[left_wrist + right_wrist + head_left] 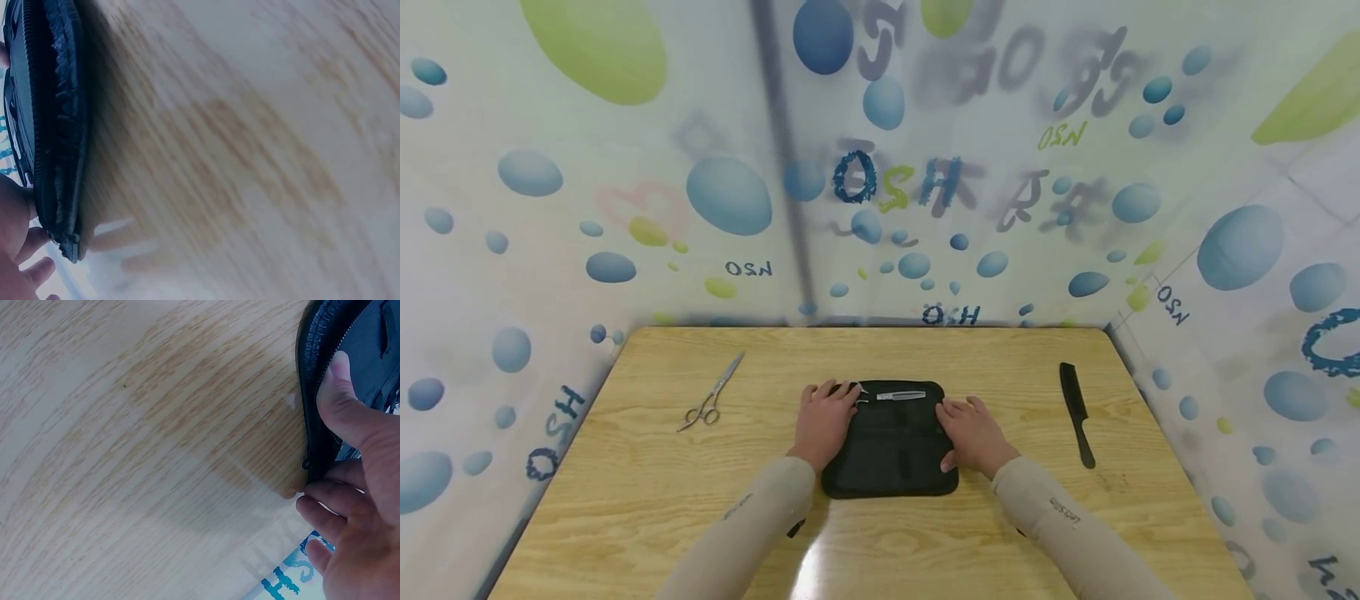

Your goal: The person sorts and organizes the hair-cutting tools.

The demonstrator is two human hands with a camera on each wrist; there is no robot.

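Observation:
A flat black zip case (887, 454) lies on the table in front of me. Zip teeth run along its edge in both wrist views. Across its far part lies a slim silver tool (901, 395), with thin prongs beside the left fingers; its left end is partly hidden. My left hand (826, 421) grips the case's far left corner, with fingers (34, 247) round the edge in the left wrist view. My right hand (973, 437) holds the right side. In the right wrist view its thumb (340, 394) presses inside the zip edge, and its fingers curl at the corner.
Silver scissors (711, 396) lie on the wooden table (625, 500) to the left, points away from me. A black comb (1075, 412) with a handle lies to the right. A patterned curtain (887, 250) stands behind the table's far edge.

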